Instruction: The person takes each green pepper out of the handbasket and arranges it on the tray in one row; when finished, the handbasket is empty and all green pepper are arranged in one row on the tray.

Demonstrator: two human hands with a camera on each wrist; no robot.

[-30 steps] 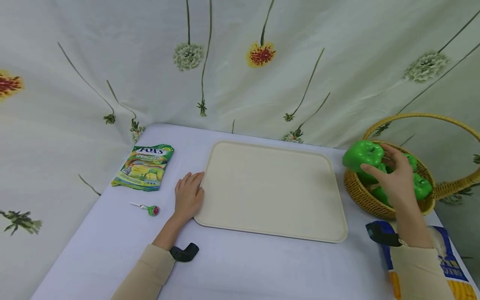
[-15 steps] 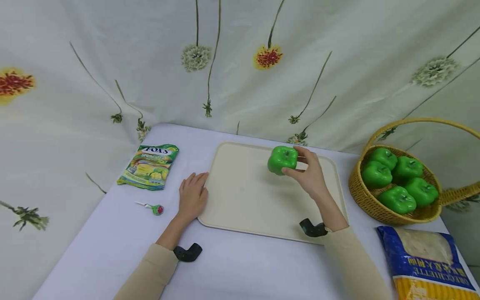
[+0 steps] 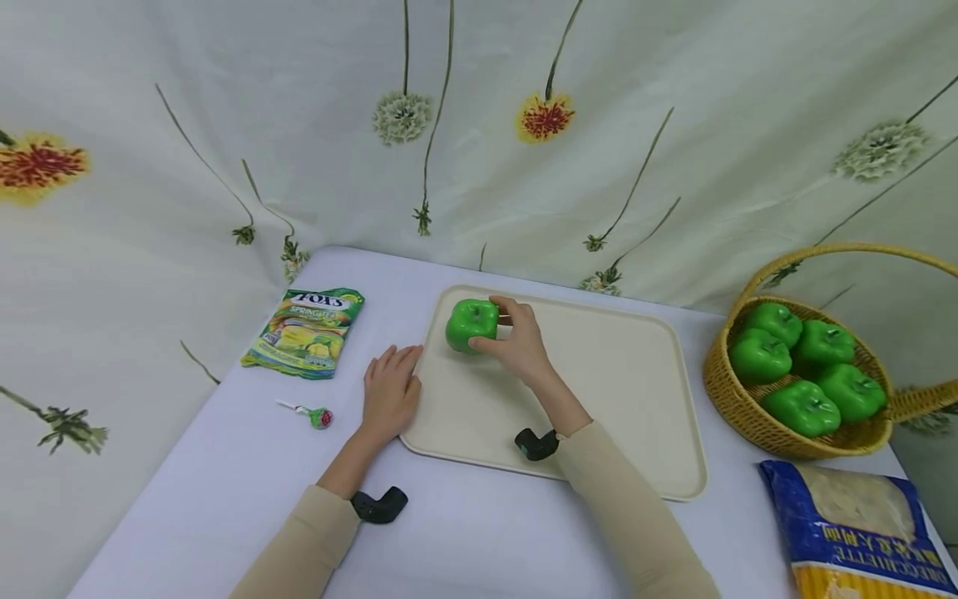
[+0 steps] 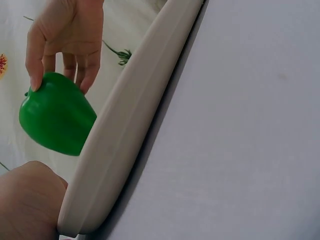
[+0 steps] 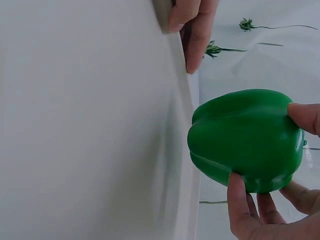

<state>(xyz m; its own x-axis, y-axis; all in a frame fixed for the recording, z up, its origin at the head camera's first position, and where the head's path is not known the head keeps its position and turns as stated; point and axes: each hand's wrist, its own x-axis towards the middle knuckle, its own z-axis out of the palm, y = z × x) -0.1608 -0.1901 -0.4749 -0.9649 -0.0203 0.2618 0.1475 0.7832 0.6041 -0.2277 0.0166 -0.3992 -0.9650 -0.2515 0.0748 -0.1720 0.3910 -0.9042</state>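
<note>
Green and glossy, the pepper (image 3: 471, 326) hangs over the tray (image 3: 617, 370) towards ten o'clock, pinched between thumb and bent fingers of the right hand (image 3: 520, 343). The left hand (image 3: 391, 393), fingers loosely extended, touches the tray at nine. Beyond it lie a lollipop (image 3: 321, 418) and candy bag (image 3: 305, 333); at three, a basket (image 3: 737, 416) of peppers (image 3: 802, 408); at four, pasta (image 3: 861, 524).

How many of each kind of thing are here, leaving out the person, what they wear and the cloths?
Peppers: 6 (1 in the right hand, 5 in the basket)
Baskets: 1
Trays: 1
Bags: 2 (Fox's bag, blue bag)
Lollipops: 1
Total: 11
</note>
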